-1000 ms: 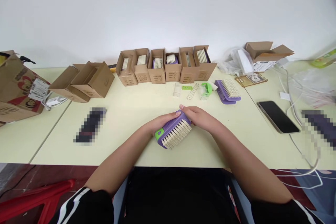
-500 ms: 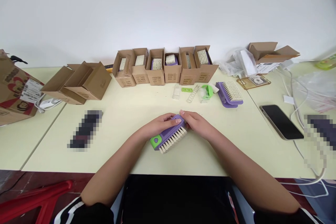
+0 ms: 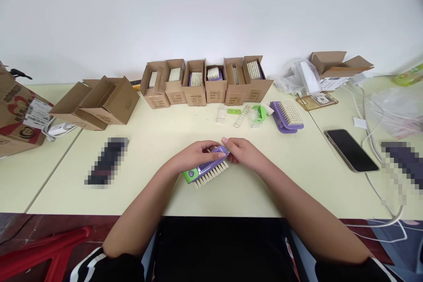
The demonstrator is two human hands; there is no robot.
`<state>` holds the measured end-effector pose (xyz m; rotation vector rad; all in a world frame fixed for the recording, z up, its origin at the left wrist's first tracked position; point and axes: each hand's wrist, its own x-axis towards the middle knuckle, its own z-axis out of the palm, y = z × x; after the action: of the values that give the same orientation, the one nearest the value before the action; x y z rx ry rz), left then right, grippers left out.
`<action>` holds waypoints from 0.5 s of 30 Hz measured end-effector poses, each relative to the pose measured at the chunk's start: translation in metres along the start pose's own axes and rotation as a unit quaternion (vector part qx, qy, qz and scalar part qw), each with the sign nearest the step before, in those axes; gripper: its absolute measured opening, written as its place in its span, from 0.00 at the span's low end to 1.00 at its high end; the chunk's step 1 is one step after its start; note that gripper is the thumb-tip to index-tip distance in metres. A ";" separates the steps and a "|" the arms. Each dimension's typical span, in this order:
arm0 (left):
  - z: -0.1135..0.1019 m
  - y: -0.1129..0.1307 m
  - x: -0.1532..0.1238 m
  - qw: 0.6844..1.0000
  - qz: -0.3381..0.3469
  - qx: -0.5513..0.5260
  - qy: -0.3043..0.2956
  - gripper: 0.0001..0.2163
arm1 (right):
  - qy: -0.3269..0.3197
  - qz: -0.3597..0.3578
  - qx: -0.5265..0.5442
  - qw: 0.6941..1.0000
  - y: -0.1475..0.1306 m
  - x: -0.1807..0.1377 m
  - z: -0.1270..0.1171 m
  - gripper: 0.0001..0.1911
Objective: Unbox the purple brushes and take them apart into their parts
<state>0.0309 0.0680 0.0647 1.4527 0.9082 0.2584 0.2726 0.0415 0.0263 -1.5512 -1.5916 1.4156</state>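
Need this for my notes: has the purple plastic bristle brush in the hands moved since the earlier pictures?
Yes, leftward: the purple plastic bristle brush sits further left of the coiled metal spring.

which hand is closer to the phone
The right hand is nearer: it grips the brush with the phone off to its right. The left hand holds the brush's far side, farther from the phone.

The scrub brush [image 3: 214, 163] in my hands has a purple body with a slotted pattern, a bright green end cap [image 3: 189, 176] and cream bristles [image 3: 211, 174] in even rows. My left sleeve [image 3: 122, 271] is black with white stripes. The table [image 3: 148, 194] is pale cream; the cartons [image 3: 194, 94] are kraft brown with dark printed marks.
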 end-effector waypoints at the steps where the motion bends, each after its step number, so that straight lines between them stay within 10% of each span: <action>1: 0.000 0.000 0.000 1.000 0.002 0.002 -0.005 0.25 | -0.008 0.006 -0.004 1.000 0.000 0.000 -0.001 0.37; 15: 0.000 0.002 -0.001 0.999 0.008 0.019 -0.030 0.25 | -0.031 0.029 0.013 0.999 -0.002 -0.001 -0.003 0.41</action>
<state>0.0307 0.0673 0.0669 1.4963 0.8574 0.2100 0.2748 0.0423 0.0288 -1.5640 -1.5682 1.5236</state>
